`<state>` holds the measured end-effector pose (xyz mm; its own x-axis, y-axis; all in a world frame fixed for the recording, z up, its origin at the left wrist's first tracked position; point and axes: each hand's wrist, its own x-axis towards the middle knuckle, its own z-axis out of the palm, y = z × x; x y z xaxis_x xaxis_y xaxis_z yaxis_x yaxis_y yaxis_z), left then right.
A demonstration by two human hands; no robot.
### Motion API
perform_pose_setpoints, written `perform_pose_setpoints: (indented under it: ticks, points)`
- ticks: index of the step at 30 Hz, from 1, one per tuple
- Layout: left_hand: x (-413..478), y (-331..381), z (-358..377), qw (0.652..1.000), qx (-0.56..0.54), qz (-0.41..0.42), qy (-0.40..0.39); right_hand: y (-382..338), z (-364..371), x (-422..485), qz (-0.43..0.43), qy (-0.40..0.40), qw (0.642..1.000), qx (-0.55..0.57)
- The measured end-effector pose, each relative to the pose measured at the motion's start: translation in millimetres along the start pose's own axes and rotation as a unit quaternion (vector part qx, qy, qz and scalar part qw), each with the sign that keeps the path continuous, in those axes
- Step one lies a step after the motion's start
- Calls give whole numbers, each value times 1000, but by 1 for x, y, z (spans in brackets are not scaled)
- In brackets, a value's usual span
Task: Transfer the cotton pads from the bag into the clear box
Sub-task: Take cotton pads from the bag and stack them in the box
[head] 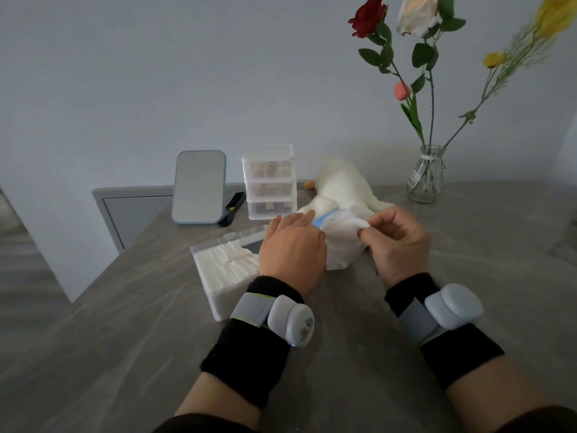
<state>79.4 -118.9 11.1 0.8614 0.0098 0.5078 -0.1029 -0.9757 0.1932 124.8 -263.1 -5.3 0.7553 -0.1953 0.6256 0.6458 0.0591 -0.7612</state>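
One bag (340,245) of cotton pads, white with a pale blue band, stands on the grey table (156,339) about midway between its left and right edges, held between the person's two hands. The left hand (292,245) lies over the bag's left side with its fingers fairly straight and spread along the top; its thumb is hidden. The right hand (396,242) is curled, and its thumb and forefinger pinch one white cotton pad (363,224) at the bag's open top.

One clear box (218,295) sits just left of the left hand, near the table's left edge, with its lid (243,237) swung open on the far side. Stacked pads (224,260) fill it in what look like two rows; the pads are too many and too close-packed to count.

Each wrist carries one rounded pale device, two in all: left device (292,320) and right device (452,304), each strapped between black bands.

Along the table's far edge stand one mirror (198,185) at the far-left corner, one clear unit of three drawers (270,182) beside it, one white plush toy (340,185) lying just behind the bag, and one glass vase (426,176) further right. The vase holds one red rose (368,15), one white rose (416,12) and some yellow sprays. One black strap-like object (232,207) lies between mirror and drawers.
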Motion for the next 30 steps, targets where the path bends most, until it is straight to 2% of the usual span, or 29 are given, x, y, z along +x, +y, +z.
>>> perform_pose_setpoints:
  ticks: [5,12,15,19,22,25,30]
  points:
    - [-1,0,-3,1000,-14,8,2,-6,-2,4,-32,3,999,-11]
    - [0,2,-3,1000,8,6,-28,-11,-3,9,2,21,998,63]
    - [-2,4,-2,999,19,4,-45,-19,-2,10,69,27,988,132]
    - [-1,2,6,998,11,30,-58,-29,3,8,169,-13,964,207]
    - [1,0,6,989,-150,15,-8,-28,8,9,236,-33,939,246]
    - [-1,7,-8,924,-371,-82,48,-31,10,10,282,-33,914,291]
    - [-1,12,-23,768,-627,-119,50,-36,11,9,318,-24,886,336]
